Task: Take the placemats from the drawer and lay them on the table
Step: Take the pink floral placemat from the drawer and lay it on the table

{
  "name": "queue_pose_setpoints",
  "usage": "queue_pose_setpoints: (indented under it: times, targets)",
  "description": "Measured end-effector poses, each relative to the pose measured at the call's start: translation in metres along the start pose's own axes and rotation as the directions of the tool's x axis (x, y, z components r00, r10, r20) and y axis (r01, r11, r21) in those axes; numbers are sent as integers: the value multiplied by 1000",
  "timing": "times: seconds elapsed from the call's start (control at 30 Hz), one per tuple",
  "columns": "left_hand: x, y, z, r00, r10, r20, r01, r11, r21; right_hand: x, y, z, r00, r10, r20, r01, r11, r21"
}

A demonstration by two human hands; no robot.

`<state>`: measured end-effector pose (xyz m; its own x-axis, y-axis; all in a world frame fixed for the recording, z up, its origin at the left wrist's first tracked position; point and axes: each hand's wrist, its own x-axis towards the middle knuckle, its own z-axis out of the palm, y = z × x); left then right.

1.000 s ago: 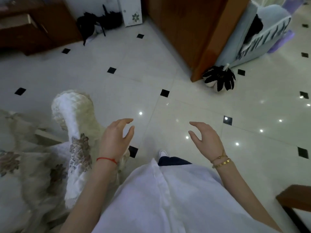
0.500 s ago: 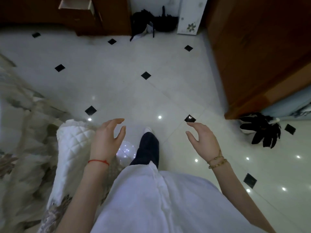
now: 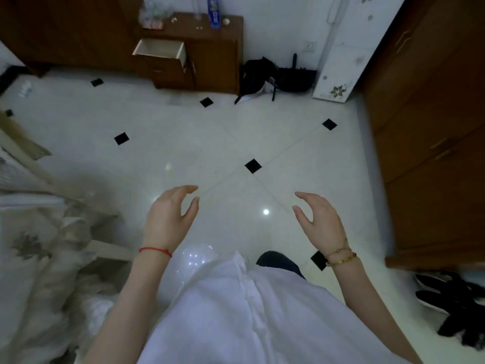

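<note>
Drawer (image 3: 160, 49) pulled out, far ahead; left hand (image 3: 168, 219), right hand (image 3: 319, 222) loosely curled, empty

Head camera looks steeply down at floor (image 3: 183, 143).

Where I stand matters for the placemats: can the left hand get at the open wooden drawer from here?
Probably not yet. The left hand hangs empty above the white tiled floor, and the open wooden drawer lies far across it. Nothing blocks the way; walking closer should do.
</note>
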<state>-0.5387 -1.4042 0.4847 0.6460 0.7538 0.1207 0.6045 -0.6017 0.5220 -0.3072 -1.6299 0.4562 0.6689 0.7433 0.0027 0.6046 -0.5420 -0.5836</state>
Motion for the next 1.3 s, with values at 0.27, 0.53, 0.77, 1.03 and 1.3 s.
queue_pose_setpoints:
  times: [0.27,0.53,0.77,1.03,1.3]
  targets:
    - [154,3,29,999,-46,19,46,999,-23,161,13,-1,1000,-10,29,11,1000,-13]
    - [325,6,67,994,-103,-37,101,994,-50,353,35,-13,997,-54,59,55,998,-14]
    - [443,3,70,966,-218,-136,211,975,-62,524,22,-21,976,-175,131,182,982,-45]
    - [541,-55,69,907,-387,-167,374,921,-105,668,-23,23,928,-281,245,297,954,-33]
    - [697,-152,28,881,-422,-217,408,907,-107,832,-108,104,910,-327,254,339,941,-3]
